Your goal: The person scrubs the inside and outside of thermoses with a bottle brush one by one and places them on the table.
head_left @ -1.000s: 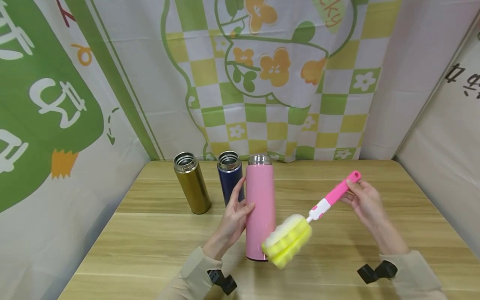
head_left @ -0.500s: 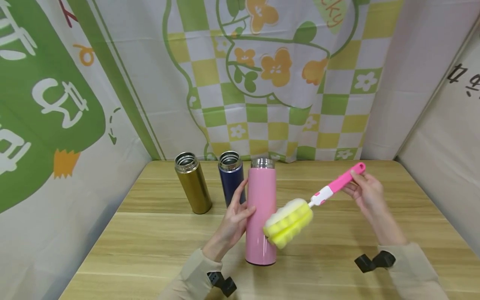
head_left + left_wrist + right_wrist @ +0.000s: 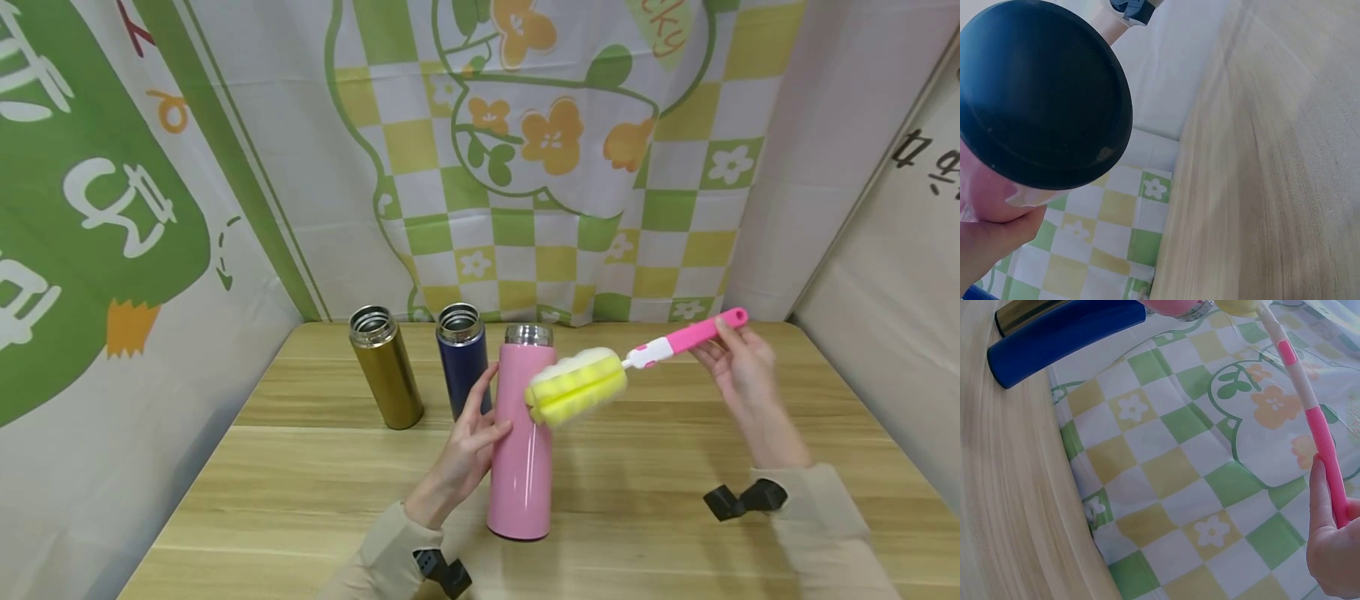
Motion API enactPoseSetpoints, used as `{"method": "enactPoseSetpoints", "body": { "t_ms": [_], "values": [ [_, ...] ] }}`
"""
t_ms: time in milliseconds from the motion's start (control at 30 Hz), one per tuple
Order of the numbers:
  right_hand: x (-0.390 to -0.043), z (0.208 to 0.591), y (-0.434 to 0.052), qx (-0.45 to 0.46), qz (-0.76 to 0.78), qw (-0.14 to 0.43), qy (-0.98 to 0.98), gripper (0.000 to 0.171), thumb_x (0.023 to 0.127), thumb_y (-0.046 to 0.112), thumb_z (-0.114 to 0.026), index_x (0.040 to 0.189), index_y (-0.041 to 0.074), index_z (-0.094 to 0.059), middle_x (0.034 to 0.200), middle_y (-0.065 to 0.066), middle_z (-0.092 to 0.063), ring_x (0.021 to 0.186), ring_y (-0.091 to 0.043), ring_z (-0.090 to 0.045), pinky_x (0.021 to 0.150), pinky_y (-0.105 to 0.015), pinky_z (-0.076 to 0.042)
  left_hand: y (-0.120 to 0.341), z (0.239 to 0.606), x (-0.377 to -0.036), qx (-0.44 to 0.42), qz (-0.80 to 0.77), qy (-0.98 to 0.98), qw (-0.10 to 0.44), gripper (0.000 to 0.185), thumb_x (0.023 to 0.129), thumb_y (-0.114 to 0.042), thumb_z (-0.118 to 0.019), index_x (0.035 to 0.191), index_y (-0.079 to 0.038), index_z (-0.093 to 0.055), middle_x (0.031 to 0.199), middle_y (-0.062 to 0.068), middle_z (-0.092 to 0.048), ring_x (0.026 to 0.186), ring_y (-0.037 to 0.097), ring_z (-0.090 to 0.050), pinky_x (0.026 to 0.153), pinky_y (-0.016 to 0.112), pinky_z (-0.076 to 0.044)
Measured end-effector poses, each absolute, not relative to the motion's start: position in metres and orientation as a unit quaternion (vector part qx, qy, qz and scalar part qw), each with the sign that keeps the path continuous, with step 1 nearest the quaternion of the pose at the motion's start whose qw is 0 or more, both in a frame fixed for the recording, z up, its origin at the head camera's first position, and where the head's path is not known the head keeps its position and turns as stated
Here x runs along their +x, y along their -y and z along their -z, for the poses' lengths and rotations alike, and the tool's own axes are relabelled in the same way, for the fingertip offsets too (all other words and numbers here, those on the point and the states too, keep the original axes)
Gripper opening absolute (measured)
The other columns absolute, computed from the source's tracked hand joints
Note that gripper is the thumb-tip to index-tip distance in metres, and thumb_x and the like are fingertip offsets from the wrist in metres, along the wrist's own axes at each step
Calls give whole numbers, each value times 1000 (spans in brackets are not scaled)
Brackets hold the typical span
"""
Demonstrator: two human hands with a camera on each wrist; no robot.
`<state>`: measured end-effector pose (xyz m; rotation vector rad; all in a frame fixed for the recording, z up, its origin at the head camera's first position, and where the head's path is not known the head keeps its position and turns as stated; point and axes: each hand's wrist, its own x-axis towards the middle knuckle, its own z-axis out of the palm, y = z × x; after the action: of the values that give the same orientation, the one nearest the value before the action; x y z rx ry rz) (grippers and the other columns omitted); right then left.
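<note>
Now, in the head view, the left hand [image 3: 468, 446] is wrapping around the left side of the pink bottle [image 3: 522, 433], which is standing on the table [image 3: 675, 467] with its mouth open. The right hand [image 3: 738, 367] is pinching the pink handle of the brush [image 3: 637, 367] near its end, and the yellow sponge head [image 3: 576, 386] is hanging just beside the bottle's steel rim, lying almost level. A gold bottle [image 3: 384, 367] and a blue bottle [image 3: 461, 354] are standing behind, near the checked cloth [image 3: 540, 208]. In the left wrist view, the black base of the pink bottle [image 3: 1041, 94] is filling the frame and the fingers [image 3: 991, 244] are curling under its side; it is looking lifted a little from the table [image 3: 1272, 156], but I cannot tell for sure. In the right wrist view, the right hand [image 3: 1335, 544] is gripping the brush handle [image 3: 1319, 437] between thumb and fingers. To do this step well, I think the handle should be tipping up until the sponge is pointing straight down over the mouth, while the left hand is keeping the bottle firm, because the sponge is looking wider than the opening and is needing a gentle push.
</note>
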<state>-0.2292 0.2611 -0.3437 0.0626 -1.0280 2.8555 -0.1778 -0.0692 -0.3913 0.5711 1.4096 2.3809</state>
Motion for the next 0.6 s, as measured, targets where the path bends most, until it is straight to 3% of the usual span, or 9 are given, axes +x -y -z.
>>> {"method": "enactPoseSetpoints", "body": {
  "t_ms": [467, 600],
  "values": [
    [-229, 334, -259, -13, -949, 92, 303, 10, 85, 1, -53, 92, -2, -47, 81, -16, -59, 71, -26, -63, 74, -33, -50, 70, 395, -175, 191, -837, -481, 179, 68, 89, 1, -33, 142, -27, -1, 128, 16, -34, 108, 17, -48, 91, 36, -36],
    [-228, 333, -259, -9, -950, 108, 292, 6, 87, 1, -49, 91, -3, -47, 79, -18, -60, 69, -27, -63, 72, -33, -50, 70, 398, -177, 197, -835, -483, 177, 73, 86, 0, -40, 142, -26, 0, 127, 14, -36, 107, 18, -48, 89, 36, -38]
  ]
}}
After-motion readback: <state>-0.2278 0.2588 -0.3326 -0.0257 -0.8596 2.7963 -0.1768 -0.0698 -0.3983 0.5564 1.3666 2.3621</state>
